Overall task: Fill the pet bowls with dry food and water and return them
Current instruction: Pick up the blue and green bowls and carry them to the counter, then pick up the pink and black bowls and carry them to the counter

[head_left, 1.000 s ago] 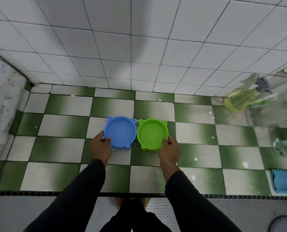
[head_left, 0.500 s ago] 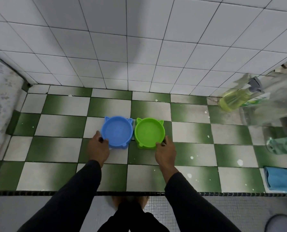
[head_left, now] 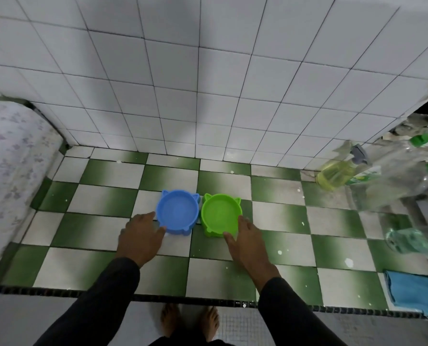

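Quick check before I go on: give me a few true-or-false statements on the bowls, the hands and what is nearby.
1. The blue bowl sits left of the green bowl. True.
2. Both bowls hold dry food. False: both look empty.
3. The left hand is at the blue bowl's rim. True.
4. The right hand holds a bottle. False: it is at the green bowl.
5. A blue cloth lies at the far right. True.

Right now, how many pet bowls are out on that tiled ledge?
2. The blue bowl sits on the left with the left hand at its near rim; the green bowl sits just right of it, with the right hand at its edge. Both look empty.
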{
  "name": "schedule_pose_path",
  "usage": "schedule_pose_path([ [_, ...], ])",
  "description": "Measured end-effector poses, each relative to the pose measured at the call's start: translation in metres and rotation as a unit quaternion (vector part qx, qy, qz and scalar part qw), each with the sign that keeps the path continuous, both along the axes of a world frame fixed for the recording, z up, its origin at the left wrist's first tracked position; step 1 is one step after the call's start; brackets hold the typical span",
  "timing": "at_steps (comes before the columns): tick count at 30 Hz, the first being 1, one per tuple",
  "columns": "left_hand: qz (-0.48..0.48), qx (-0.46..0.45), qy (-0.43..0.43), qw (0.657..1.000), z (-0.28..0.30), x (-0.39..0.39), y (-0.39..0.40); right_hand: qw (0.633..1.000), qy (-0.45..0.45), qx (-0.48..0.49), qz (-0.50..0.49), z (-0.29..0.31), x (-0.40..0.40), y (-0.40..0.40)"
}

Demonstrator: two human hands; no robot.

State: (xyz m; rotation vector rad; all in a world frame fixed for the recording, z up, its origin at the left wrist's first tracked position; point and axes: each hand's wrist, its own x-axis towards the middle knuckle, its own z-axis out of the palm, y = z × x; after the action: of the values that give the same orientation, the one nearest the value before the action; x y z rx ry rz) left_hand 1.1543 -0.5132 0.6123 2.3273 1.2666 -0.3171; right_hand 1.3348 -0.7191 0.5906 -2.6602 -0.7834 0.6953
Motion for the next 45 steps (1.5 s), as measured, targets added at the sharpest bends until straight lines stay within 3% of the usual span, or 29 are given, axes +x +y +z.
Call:
schedule_pose_path([
  [3,-0.026,0.036,0.053,0.998,0.013,-0.010,0.003,0.998,-0.027,-0.027,0.050,0.018,0.003,0.000],
  [10,-0.005,0.044,0.056,0.997,0.069,-0.015,-0.007,0.980,-0.022,-0.126,0.152,0.067,0.004,0.015],
  [25,0.118,0.053,-0.035,0.991,0.148,-0.099,0.010,0.949,-0.066,-0.055,0.302,0.158,-0.050,0.104],
  [38,0.232,0.103,-0.043,0.966,0.197,-0.298,0.060,0.903,-0.055,0.035,0.424,0.229,-0.231,0.223],
  [45,0.303,0.144,-0.038,0.941,0.206,-0.433,0.077,0.856,-0.060,0.061,0.510,0.243,-0.361,0.286],
])
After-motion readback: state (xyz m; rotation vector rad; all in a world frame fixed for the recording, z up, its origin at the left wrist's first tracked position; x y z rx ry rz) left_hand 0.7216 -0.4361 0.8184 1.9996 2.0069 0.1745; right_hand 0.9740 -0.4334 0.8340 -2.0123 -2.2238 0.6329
